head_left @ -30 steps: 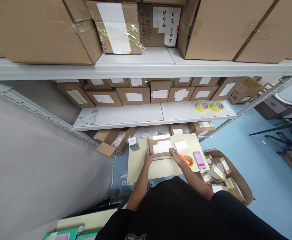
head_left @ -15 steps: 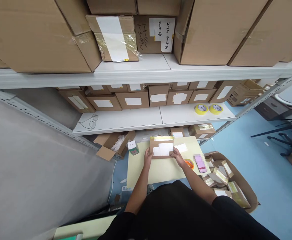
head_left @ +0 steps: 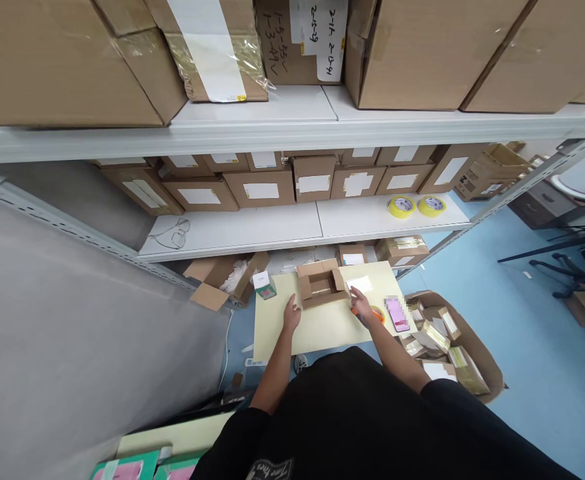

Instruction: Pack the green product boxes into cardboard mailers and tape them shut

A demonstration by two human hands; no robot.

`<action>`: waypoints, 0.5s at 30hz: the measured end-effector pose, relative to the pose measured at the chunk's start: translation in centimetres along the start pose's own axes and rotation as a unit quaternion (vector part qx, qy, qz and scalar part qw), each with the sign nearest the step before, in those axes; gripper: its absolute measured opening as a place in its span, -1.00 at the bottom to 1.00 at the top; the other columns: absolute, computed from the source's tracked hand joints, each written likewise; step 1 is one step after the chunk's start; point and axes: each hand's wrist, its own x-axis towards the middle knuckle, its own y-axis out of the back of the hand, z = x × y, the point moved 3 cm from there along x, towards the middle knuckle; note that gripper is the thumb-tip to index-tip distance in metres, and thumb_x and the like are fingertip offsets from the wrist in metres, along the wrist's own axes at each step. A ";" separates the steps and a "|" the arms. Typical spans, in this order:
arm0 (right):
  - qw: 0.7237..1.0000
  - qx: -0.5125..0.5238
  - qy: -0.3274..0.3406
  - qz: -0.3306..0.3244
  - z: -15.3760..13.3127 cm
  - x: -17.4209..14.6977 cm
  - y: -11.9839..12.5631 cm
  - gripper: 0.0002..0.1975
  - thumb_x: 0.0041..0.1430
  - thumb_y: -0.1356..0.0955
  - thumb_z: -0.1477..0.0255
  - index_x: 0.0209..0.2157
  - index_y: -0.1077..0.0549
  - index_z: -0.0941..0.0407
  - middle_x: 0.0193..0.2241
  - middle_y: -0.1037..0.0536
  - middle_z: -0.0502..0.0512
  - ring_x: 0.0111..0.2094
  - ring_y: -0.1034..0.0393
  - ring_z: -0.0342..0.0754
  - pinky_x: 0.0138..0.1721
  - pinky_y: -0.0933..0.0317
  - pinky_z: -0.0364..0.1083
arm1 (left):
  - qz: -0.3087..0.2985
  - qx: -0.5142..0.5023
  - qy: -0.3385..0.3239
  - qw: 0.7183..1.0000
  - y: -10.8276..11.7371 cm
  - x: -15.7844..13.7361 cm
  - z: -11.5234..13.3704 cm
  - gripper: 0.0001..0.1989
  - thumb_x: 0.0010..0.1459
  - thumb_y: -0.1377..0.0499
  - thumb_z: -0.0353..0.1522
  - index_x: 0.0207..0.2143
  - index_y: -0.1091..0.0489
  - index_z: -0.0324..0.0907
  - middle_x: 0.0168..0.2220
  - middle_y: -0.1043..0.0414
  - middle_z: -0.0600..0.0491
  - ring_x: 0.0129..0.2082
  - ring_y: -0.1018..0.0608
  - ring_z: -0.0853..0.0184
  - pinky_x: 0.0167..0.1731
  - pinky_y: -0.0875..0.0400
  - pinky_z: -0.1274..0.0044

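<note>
- Both hands move away from the box [head_left: 319, 300]: in the earlier frame they hold it by its two sides with the labels showing, and now it lies with its open flaps upward.
- Box: on the table [head_left: 317, 337], between the two hands, toward the shelf side; its inside is brown cardboard.
- Left hand [head_left: 291, 315]: just beside the left edge of the box, thumb and finger apart, holding nothing.
- Right hand [head_left: 361, 307]: near the right flap, with one finger stretched toward it and the thumb apart (whether this fingertip touches the flap, I cannot tell).
- Orange tool [head_left: 356, 312]: partly hidden under the right hand; a contact between them is not clear to see.
- Tape roll [head_left: 380, 311]: on the table, just beside the right hand.
- Paper [head_left: 362, 285]: white, flat, to the right of the box.
- Phone [head_left: 397, 313]: pink, near the right edge of the table.
- Small carton [head_left: 265, 285]: white and green, upright at the left edge.
- Bin [head_left: 492, 370]: on the floor at right, holding many taped parcels [head_left: 437, 337].
- Shelf [head_left: 252, 233]: it carries glasses [head_left: 176, 235] at left and two yellow rolls [head_left: 401, 207] at right.
</note>
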 end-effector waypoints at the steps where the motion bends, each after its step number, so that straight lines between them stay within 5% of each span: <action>1: 1.000 0.003 0.012 0.018 -0.7 0.3 0.6 -0.21 0.10 -0.25 0.45 0.41 -0.24 0.06 0.31 -0.42 0.25 0.16 -0.47 0.13 0.08 -0.39 0.06 | 0.042 0.013 -0.020 0.999 0.6 0.0 1.1 -0.30 0.32 -0.10 -0.36 0.48 -0.07 -0.04 0.45 -0.18 -0.07 0.32 -0.43 0.13 0.29 -0.35 0.33; 4: 0.996 0.000 0.073 0.045 -3.3 1.1 1.2 -0.25 0.21 -0.20 0.43 0.46 -0.15 0.06 0.38 -0.34 0.22 0.24 -0.41 0.10 0.17 -0.35 0.06 | 0.085 0.025 -0.107 0.990 0.8 0.1 5.3 -0.43 0.42 -0.03 -0.23 0.43 -0.17 -0.07 0.40 -0.26 -0.09 0.35 -0.37 0.14 0.28 -0.36 0.32; 8: 0.985 -0.058 0.156 -0.037 -6.3 2.2 -2.2 -0.34 0.26 -0.18 0.46 0.38 -0.30 0.01 0.38 -0.34 0.07 0.31 -0.31 0.02 0.29 -0.25 0.02 | -0.105 0.022 -0.201 0.974 -3.1 0.3 9.6 -0.49 0.39 -0.09 -0.18 0.32 -0.36 -0.12 0.23 -0.47 -0.15 0.24 -0.49 0.07 0.23 -0.41 0.26; 11: 0.968 -0.141 0.170 -0.119 -7.1 2.8 -5.6 -0.38 0.23 -0.19 0.54 0.30 -0.41 0.08 0.34 -0.40 0.09 0.34 -0.28 -0.02 0.37 -0.12 -0.02 | -0.183 0.076 -0.187 0.962 -5.5 0.1 9.4 -0.50 0.32 -0.18 -0.16 0.27 -0.41 -0.06 0.20 -0.50 -0.16 0.26 -0.47 0.01 0.26 -0.36 0.20; 15: 0.954 -0.219 0.171 -0.114 -6.0 3.5 -6.2 -0.33 0.15 -0.29 0.58 0.33 -0.38 0.17 0.37 -0.34 0.24 0.43 -0.13 0.08 0.44 0.02 0.06 | -0.156 0.149 -0.194 0.957 -5.2 -0.1 6.8 -0.49 0.20 -0.31 -0.17 0.19 -0.47 -0.05 0.29 -0.39 -0.18 0.46 -0.17 -0.06 0.43 -0.04 0.14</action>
